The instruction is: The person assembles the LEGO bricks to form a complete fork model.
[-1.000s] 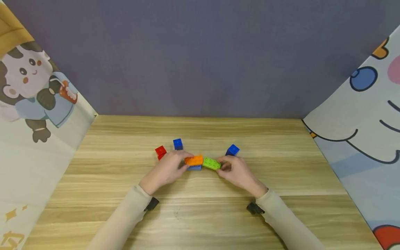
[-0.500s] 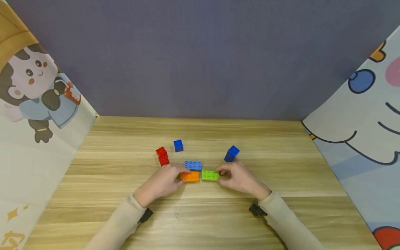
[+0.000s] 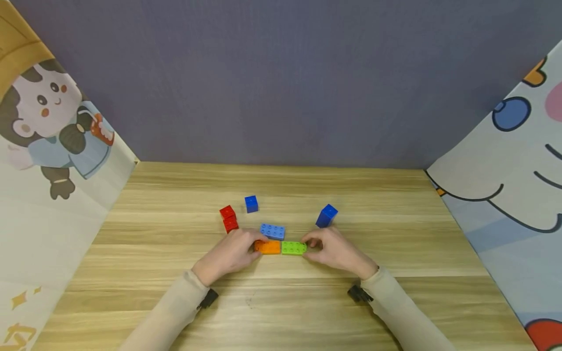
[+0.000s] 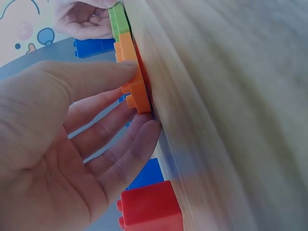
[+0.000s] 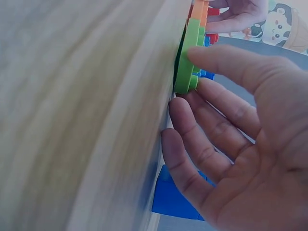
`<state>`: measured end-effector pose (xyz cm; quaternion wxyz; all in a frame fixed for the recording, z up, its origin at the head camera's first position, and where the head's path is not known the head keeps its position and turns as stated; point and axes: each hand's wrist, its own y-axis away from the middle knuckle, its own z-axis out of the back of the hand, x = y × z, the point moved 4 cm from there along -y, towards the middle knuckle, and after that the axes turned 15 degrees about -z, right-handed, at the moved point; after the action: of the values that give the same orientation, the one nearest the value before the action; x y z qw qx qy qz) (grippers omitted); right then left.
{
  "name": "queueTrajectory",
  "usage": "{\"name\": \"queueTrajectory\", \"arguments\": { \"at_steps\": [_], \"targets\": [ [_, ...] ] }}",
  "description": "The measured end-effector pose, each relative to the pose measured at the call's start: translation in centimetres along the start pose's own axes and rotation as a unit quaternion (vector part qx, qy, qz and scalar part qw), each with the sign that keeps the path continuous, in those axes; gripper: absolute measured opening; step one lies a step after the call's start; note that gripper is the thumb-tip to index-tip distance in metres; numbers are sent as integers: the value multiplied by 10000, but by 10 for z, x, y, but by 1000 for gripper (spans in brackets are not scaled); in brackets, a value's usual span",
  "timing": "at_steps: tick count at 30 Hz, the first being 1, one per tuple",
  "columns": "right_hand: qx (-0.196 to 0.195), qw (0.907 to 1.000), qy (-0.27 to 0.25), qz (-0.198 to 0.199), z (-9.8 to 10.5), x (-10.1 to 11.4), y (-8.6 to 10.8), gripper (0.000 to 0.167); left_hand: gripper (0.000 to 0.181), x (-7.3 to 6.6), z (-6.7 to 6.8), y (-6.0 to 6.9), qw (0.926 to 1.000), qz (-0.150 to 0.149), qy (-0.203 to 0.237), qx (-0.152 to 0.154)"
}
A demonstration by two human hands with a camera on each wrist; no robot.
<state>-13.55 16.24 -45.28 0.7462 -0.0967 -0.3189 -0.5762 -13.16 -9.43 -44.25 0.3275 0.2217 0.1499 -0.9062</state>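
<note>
Okay so the left hand (image 3: pixel 230 251) has the orange brick (image 3: pixel 269 247) pinched at its near end, thumb on one side and fingers round the other, and the right hand (image 3: pixel 335 248) has the same sort of pinch on the green brick (image 3: pixel 293 248). Both bricks sit between the hands, end to end, maybe touching, can't quite tell. Can't swear they're flat on the table (image 3: pixel 272 312) either. What could go wrong, imo: if one hand shoves harder than the other, the pair would probably skew or one end ride up. Also, the light blue brick (image 3: pixel 273 231) is right beyond the left hand's fingertips, so a push away from the body could bump it. The right hand's knuckles are near the tall blue block (image 3: pixel 326 216), so a careless lift might topple it. Red bricks (image 3: pixel 230 224) are just beyond the left hand, small blue block (image 3: pixel 251 204) further out. No containers that I can see.
</note>
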Motion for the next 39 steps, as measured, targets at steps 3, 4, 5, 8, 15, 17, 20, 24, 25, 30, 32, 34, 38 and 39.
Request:
{"name": "queueTrajectory", "arguments": {
  "at_steps": [3, 4, 5, 8, 15, 17, 20, 24, 25, 30, 32, 34, 38, 39],
  "targets": [
    [-3, 10000, 50, -58, 0, 1, -1, 32, 33, 1, -1, -1, 10000, 18, 26, 39],
    [-3, 9999, 71, -74, 0, 1, -1, 32, 34, 1, -1, -2, 10000, 22, 25, 41],
    [-2, 9999, 95, -88, 0, 1, -1, 32, 34, 1, -1, -2, 10000, 35, 20, 53],
    [13, 9999, 122, -112, 0, 1, -2, 32, 34, 2, -2, -3, 9999, 81, 19, 76],
    [-44, 10000, 47, -38, 1, 1, -7, 31, 34, 2, -2, -7, 9999, 169, 24, 2],
    [-52, 10000, 9, -41, 1, 0, -9, 31, 34, 2, -2, -8, 9998, 189, 19, -20],
    [-52, 9999, -92, -93, 1, -2, -13, 31, 33, 4, -2, -10, 9997, 231, 18, -65],
    [-62, 9999, -122, -104, 2, -2, -15, 30, 33, 5, -2, -11, 9995, 286, 1, -96],
    [-54, 9998, -125, -114, 2, -2, -15, 31, 34, 5, -2, -11, 9996, 289, -6, -74],
    [3, 9997, -121, -194, 2, -2, -13, 31, 36, 2, -2, -10, 9997, 260, 19, -9],
    [30, 9997, -109, -226, 2, -2, -11, 31, 37, 0, -2, -9, 9996, 275, 59, -23],
    [50, 9996, -91, -259, 1, -2, -10, 31, 37, -1, -2, -9, 9995, 285, 108, -42],
    [59, 9995, -73, -289, 0, -3, -8, 31, 37, -3, -2, -8, 9995, 300, 126, -25],
    [57, 9996, -80, -283, 0, -2, -8, 31, 37, -3, -2, -8, 9995, 306, 118, -13]
  ]
}}
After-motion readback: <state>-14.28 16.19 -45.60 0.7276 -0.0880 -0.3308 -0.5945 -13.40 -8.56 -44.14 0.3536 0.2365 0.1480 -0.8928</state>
